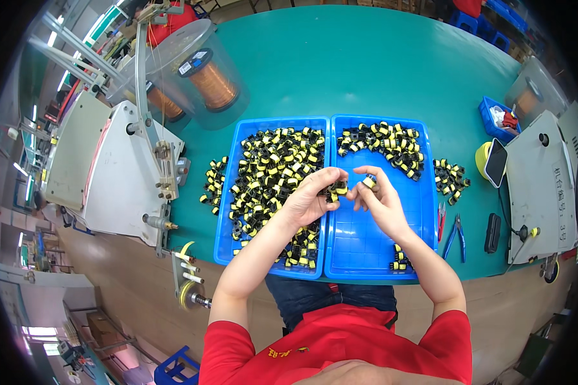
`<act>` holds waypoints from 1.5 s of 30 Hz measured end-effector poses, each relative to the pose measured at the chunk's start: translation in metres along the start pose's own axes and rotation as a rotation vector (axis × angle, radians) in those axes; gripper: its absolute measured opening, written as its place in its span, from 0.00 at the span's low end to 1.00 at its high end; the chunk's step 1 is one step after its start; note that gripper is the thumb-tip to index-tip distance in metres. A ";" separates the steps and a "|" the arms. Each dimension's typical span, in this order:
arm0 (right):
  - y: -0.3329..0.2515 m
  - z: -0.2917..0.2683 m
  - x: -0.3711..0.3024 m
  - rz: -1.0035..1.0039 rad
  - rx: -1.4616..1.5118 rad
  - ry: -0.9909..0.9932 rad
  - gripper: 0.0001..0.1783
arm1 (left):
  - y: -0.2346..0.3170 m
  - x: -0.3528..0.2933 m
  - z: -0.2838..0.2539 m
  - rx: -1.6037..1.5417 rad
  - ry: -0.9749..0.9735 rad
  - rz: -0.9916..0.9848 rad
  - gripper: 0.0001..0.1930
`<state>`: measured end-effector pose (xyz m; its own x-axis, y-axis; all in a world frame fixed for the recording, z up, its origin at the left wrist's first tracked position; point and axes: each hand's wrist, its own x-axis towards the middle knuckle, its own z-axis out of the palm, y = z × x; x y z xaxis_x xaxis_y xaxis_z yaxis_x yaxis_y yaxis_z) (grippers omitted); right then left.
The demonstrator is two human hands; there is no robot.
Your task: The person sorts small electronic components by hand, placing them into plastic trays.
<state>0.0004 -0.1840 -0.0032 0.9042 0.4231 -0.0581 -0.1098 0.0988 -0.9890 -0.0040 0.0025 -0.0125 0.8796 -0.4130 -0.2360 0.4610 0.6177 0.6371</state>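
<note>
My left hand is closed around a few small black-and-yellow taped coils, held above the divide between two blue trays. Just to its right, my right hand pinches a single taped coil between thumb and fingers. The two hands are close together but apart. Beneath my left hand, the left blue tray is heaped with the same coils. The right blue tray has a band of coils along its far side and a small cluster at its near right corner.
Loose coils lie on the green table beside both trays. Right of them are blue-handled pliers, red tweezers, a black case and a phone on a yellow stand. Winding machines and copper wire spools flank the workspace.
</note>
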 end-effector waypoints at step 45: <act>0.003 -0.013 0.004 -0.255 -0.657 0.092 0.08 | 0.078 -0.001 -0.107 1.070 1.171 0.822 0.14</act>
<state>0.0091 -0.1940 -0.0081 0.9027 0.3789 0.2039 0.3559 -0.3911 -0.8487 0.0440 0.1225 -0.0410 0.6573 0.6855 0.3131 0.0545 -0.4576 0.8875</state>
